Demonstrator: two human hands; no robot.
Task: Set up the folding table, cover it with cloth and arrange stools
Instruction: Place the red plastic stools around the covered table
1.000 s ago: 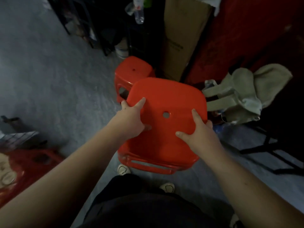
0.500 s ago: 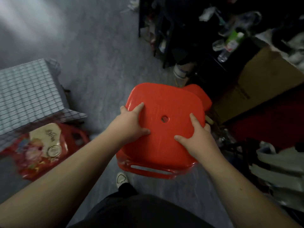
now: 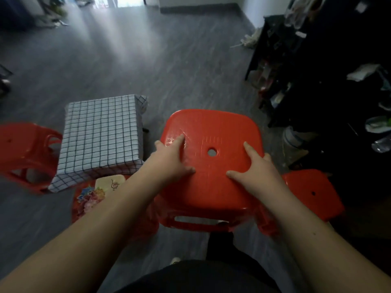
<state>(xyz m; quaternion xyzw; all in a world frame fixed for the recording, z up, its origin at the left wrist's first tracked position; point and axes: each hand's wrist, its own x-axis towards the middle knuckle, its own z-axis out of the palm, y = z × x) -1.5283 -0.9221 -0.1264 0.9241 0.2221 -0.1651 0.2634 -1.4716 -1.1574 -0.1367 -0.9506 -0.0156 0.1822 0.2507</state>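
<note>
head view: i see the left hand (image 3: 171,159) and right hand (image 3: 259,171) gripping the stool (image 3: 211,182) by its seat edges, outer fingers hidden over the rim, legs mostly unseen. it's just right of the cloth-covered table (image 3: 99,132). second stool (image 3: 25,149) far left, blurred, cut off.

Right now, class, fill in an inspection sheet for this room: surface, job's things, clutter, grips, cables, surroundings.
Surface: grey plank floor.
Job's things: cloth-covered table stands ready; red stool in both hands; second stool left of the table; third stool at right.
Clutter: floral-printed thing by the table; bottles at right.
Grips: left hand and right hand hold the red stool's seat, thumbs on top.
Cables: nothing seen.
Surroundings: dark shelving at right; bright opening far off.
</note>
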